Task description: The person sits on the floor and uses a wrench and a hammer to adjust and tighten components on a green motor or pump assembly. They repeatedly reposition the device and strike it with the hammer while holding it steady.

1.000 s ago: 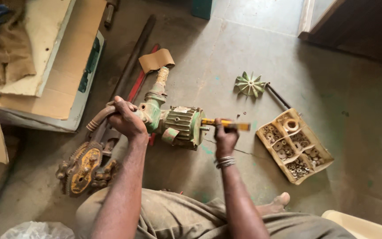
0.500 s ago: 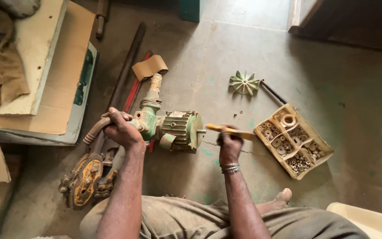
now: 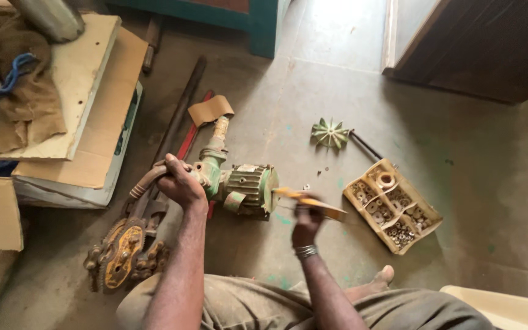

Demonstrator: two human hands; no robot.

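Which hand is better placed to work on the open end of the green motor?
Probably the right hand: it holds the yellow-handled tool against the green motor end, while the left hand grips the pipe side, steadying it.

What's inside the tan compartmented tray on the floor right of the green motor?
The tan compartmented tray holds small metal washers and nuts sorted into its sections, with a larger copper-coloured ring in the far compartment. Whatever lies beneath the piles is covered, and the pieces are too small to tell apart.

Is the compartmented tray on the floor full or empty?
Partly filled. The tan tray holds small washers and nuts in most compartments, and a larger ring in the top one; none is heaped to the rim.
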